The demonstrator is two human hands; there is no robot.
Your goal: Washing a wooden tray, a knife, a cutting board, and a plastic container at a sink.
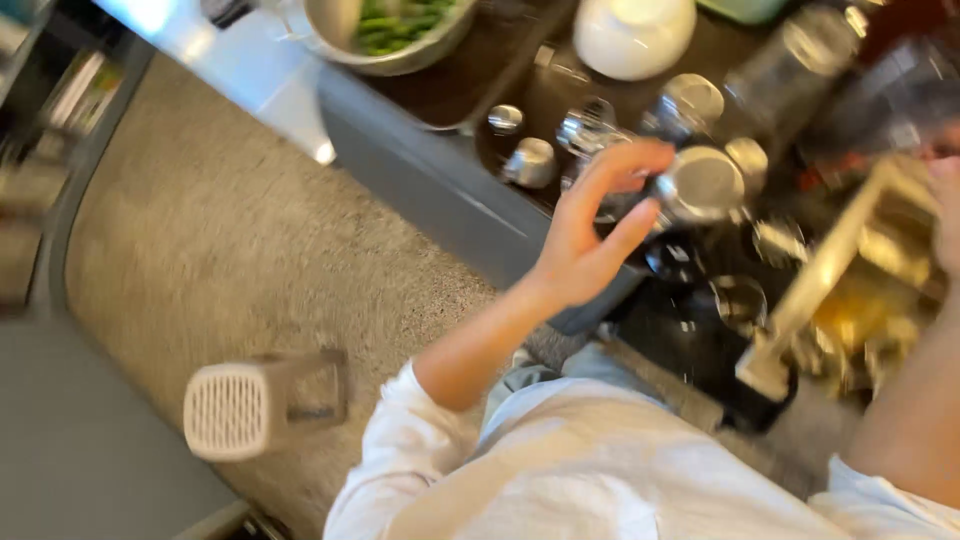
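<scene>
My left hand (585, 235) reaches over the dark counter (440, 185). Its fingers and thumb curl around the side of a small jar with a round metal lid (705, 185). Several similar metal-lidded jars (530, 160) stand around it. My right hand (945, 215) shows only at the right edge, blurred, against a light wooden rack (830, 270). What it holds is hidden. My white sleeves fill the bottom of the view.
A metal bowl of green vegetables (400, 30) and a white round pot (632, 35) stand at the back of the counter. Down on the beige carpet (220, 240) lies a white perforated box (232, 410). A grey cabinet front (80, 440) lies at lower left.
</scene>
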